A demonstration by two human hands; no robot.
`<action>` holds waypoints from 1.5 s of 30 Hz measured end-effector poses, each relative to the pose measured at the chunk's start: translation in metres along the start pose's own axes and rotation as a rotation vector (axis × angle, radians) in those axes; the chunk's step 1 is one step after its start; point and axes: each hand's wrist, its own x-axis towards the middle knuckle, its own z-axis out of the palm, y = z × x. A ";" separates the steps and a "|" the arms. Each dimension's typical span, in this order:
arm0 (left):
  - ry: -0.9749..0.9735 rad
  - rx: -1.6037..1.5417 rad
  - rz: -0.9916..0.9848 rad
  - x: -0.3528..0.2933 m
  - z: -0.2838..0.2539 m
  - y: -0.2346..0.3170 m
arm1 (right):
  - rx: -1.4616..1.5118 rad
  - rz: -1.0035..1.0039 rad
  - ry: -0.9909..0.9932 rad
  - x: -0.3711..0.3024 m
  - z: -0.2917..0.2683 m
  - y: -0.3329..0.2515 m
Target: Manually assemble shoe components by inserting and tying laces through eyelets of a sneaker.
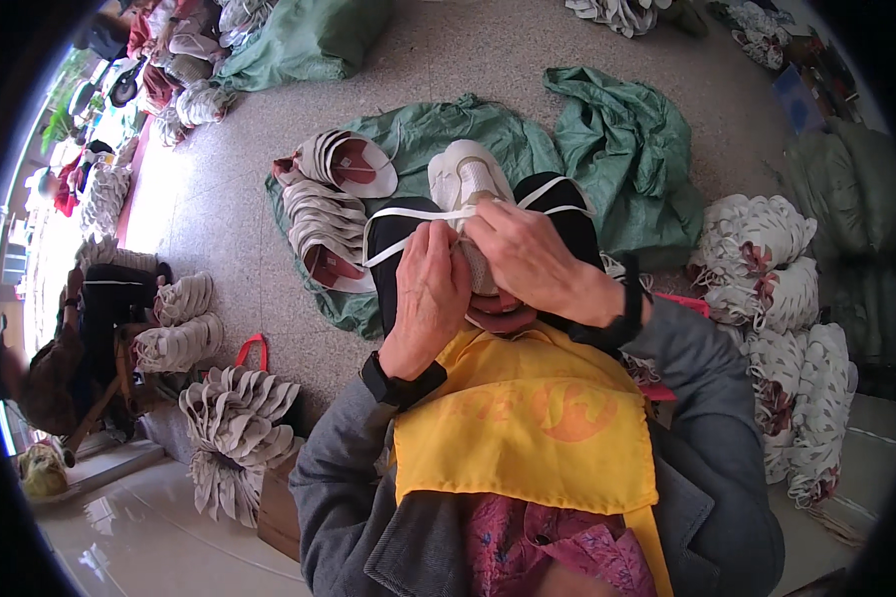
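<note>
A pale white and beige shoe (471, 171) rests between my knees, its toe pointing away from me. A white shoelace (410, 212) runs across it and loops out over both knees. My left hand (430, 289) is closed at the left side of the shoe's opening, its fingertips pinching the lace. From the right, my right hand (528, 249) bends over the top of the shoe, with thumb and fingers closed on the lace near the eyelets. Both hands partly hide the tongue and lacing. Dark bands circle both wrists.
Nested shoe uppers (327, 221) lie on a green sheet (438, 124) ahead. A crumpled green sack (622, 164) is to the right. Stacked white uppers (767, 259) stand at my right, a fanned pile (234, 423) at my left. Another person (55, 388) sits at far left.
</note>
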 end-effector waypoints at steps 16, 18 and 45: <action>-0.620 -0.678 -0.139 0.053 -0.014 -0.011 | 0.530 0.148 -0.004 -0.006 -0.052 0.002; -0.599 -0.690 -0.188 0.049 -0.007 -0.019 | 0.524 0.116 0.053 -0.009 -0.049 0.007; -0.123 -0.819 -0.603 -0.021 -0.151 -0.048 | 1.033 1.247 0.454 -0.346 -0.164 0.265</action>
